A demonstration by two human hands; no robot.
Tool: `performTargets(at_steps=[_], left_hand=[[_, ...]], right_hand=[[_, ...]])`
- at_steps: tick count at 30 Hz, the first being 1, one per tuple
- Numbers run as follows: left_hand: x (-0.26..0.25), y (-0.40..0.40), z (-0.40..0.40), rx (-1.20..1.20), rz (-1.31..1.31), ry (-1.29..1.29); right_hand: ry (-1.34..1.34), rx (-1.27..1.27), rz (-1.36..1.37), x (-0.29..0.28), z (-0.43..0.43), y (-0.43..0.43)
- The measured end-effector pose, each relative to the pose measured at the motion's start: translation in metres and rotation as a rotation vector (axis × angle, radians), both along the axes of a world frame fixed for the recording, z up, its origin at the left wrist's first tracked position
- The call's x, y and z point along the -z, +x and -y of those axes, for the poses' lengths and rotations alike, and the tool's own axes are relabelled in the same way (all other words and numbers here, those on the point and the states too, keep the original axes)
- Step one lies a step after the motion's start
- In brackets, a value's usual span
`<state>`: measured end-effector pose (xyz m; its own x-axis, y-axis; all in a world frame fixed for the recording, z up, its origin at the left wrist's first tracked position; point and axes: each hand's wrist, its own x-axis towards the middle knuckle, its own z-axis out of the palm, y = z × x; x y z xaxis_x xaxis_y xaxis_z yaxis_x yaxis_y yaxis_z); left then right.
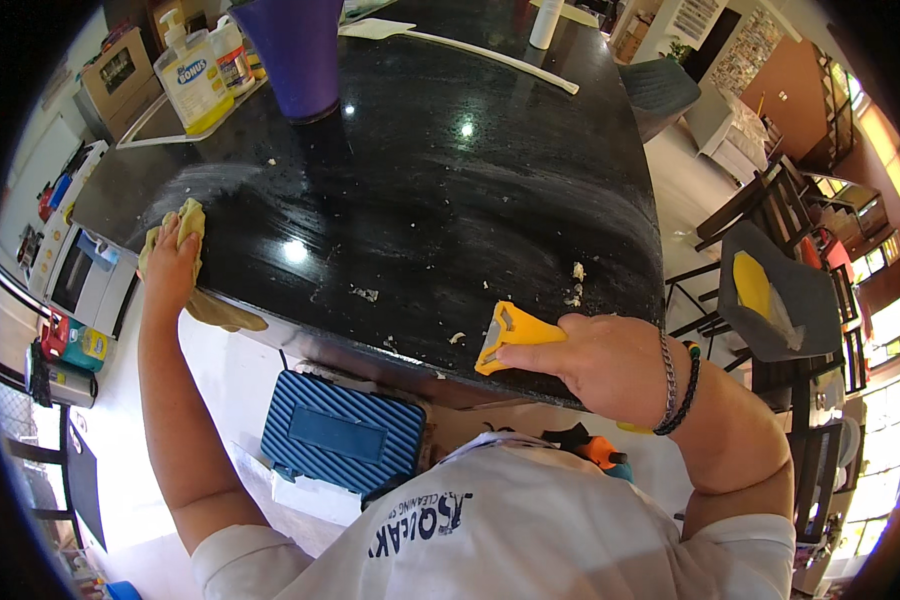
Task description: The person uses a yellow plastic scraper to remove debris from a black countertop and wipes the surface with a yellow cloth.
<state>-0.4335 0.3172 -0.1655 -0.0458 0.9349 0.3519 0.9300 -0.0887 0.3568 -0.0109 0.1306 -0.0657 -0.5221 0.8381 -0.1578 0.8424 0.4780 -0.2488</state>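
My left hand (170,262) holds a yellowish cloth (192,219) at the left front edge of a glossy black countertop (420,202); a brown part of cloth (225,311) hangs over that edge. In my right hand (607,364) is a yellow scraper (516,337), its wide end low over the counter near the front edge. Pale crumbs (578,271) and flakes lie on the black surface around the scraper, with a larger flake patch (364,294) to its left. Whitish streaks run across the counter.
A purple container (292,60) stands at the back, beside a soap pump bottle (193,82) on a tray. A white fly swatter (495,56) and a white bottle (545,24) lie farther back, the bottle upright. A blue ribbed case (343,424) is below the front edge; a grey chair (776,289) stands right.
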Motion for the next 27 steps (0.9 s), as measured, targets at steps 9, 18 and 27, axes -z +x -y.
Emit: performTargets(at_steps=[9,18,27], left_hand=[[0.003,-0.018,0.009,-0.053,-0.007,-0.028],[-0.003,-0.017,0.009,-0.057,-0.004,-0.024],[-0.009,0.002,0.007,-0.052,0.02,-0.039]], right_hand=[[-0.065,0.055,0.125,-0.007,0.038,0.034],[-0.153,0.086,0.097,-0.012,0.027,0.018],[-0.029,-0.1,-0.016,0.005,-0.019,-0.027]])
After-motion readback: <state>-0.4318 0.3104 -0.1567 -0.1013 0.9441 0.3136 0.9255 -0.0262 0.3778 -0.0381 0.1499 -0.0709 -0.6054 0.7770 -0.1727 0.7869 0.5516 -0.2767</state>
